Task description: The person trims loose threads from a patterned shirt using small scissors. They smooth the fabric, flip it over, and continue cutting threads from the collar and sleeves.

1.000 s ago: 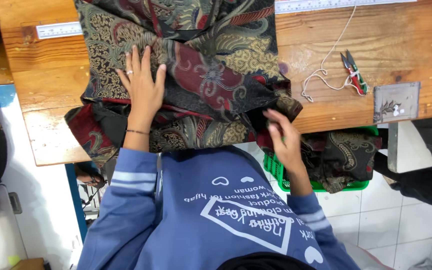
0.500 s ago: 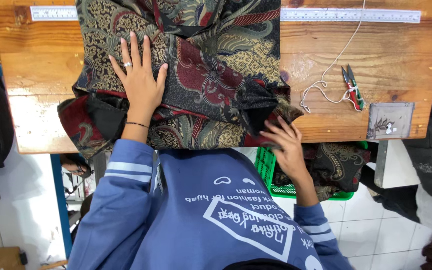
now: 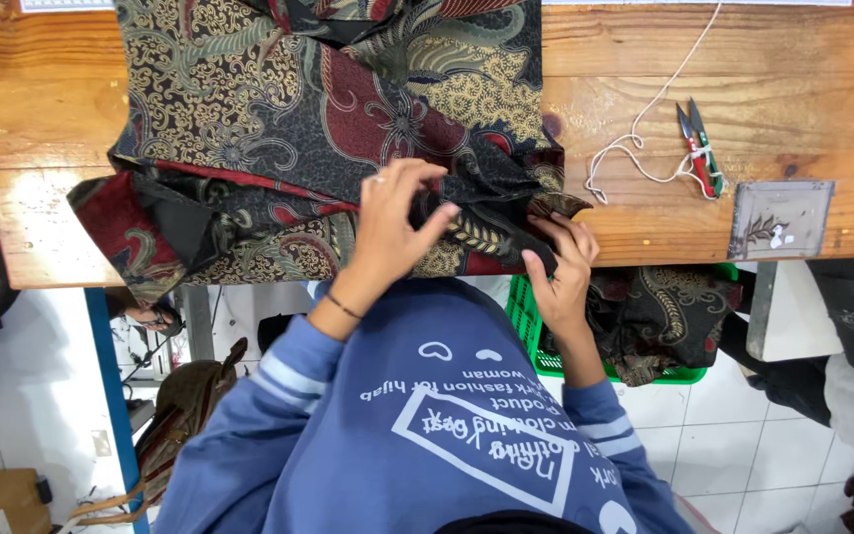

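The batik cloth [image 3: 348, 129], dark with red and gold patterns, lies bunched on the wooden table [image 3: 773, 59], its near edge hanging over the table's front. Both hands meet at that edge. The left hand [image 3: 392, 222] pinches a fold between thumb and fingers, a ring on one finger and a thin bracelet at the wrist. Just to its right, the right hand [image 3: 560, 272] grips the dark hem, fingers curled around it. Further right of that hand, well apart, snips [image 3: 699, 148] lie on the table, tied to a white string [image 3: 644, 119]. Below the right hand, a green basket [image 3: 526, 326] holds more patterned fabric.
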